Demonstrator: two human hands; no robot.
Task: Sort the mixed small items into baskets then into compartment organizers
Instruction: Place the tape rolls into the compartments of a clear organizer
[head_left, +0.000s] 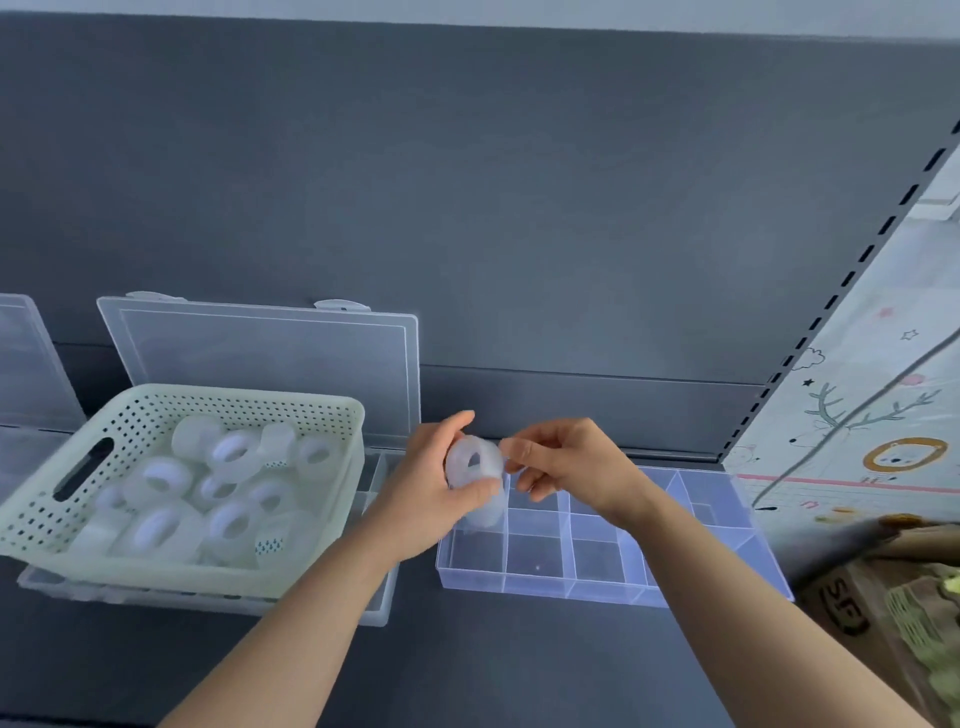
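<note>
My left hand (423, 486) grips a white tape roll (474, 462) above the far left corner of a clear compartment organizer (597, 587). My right hand (563, 460) pinches the roll's right edge with thumb and forefinger. A second roll (485, 514) lies in the organizer's far left compartment, partly hidden by my left hand. A pale green perforated basket (317, 410) at the left holds several white tape rolls (234, 452).
The basket sits on another clear organizer (382, 608) whose lid (270, 358) stands open against the dark back wall. A third clear lid (26, 358) shows at the far left. A cardboard box (852, 597) and a patterned mat (857, 415) lie at the right.
</note>
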